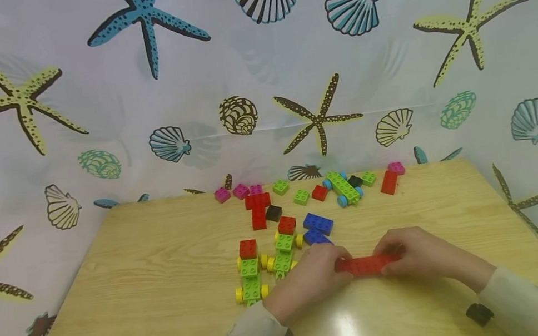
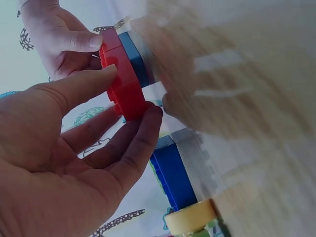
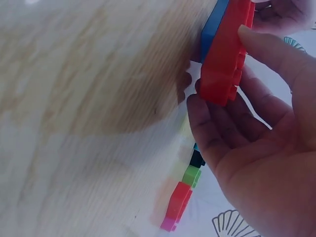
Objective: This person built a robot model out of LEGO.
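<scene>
My left hand (image 1: 314,274) pinches the left end of a row of red bricks (image 1: 366,266) between thumb and fingertips. At its other end my right hand (image 1: 418,253) grips the red row the same way. A seam crosses the red side in the left wrist view, and studs face away from the table. Under the red row a blue brick (image 2: 133,57) shows in the left wrist view, and also as a blue block (image 3: 213,32) in the right wrist view. The head view hides it. Beyond my left hand lie loose blue bricks (image 1: 318,223).
Left of my hands stand two green vehicles with yellow wheels and red tops, one car (image 1: 250,271) and another car (image 1: 283,250). A green blue-wheeled base (image 1: 343,187) lies at the back among pink, green, black and red bricks (image 1: 389,182). A patterned curtain (image 1: 258,79) hangs behind the table (image 1: 153,294).
</scene>
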